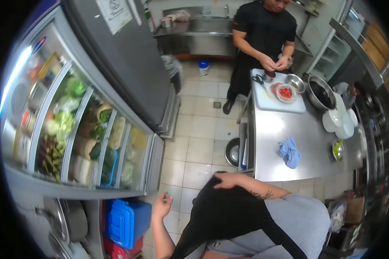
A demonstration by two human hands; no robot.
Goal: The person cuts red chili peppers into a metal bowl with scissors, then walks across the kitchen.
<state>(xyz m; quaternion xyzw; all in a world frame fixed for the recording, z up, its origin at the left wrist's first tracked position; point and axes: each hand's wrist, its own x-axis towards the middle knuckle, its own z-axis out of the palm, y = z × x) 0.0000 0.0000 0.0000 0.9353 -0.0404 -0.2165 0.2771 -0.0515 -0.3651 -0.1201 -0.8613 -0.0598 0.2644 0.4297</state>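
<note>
Right hand [226, 180] on black apron [231, 211], grip unclear; left hand [163, 205] apart, half-curled

So it's 1 plain black apron [235, 211], worn over a grey top [302, 216]. Fabric looks soft and a bit creased, draped down the front, with 1 dark strap [286, 238] crossing the grey. Right hand [226, 180] touches it near the far end.

Shirt [304, 216]: grey, loose, short-sleeved
Apron [231, 209]: plain black cloth
Strap [285, 239]: flat black band over the grey
Tattoo [261, 194]: dark, fine-lined marking on the right forearm
</note>
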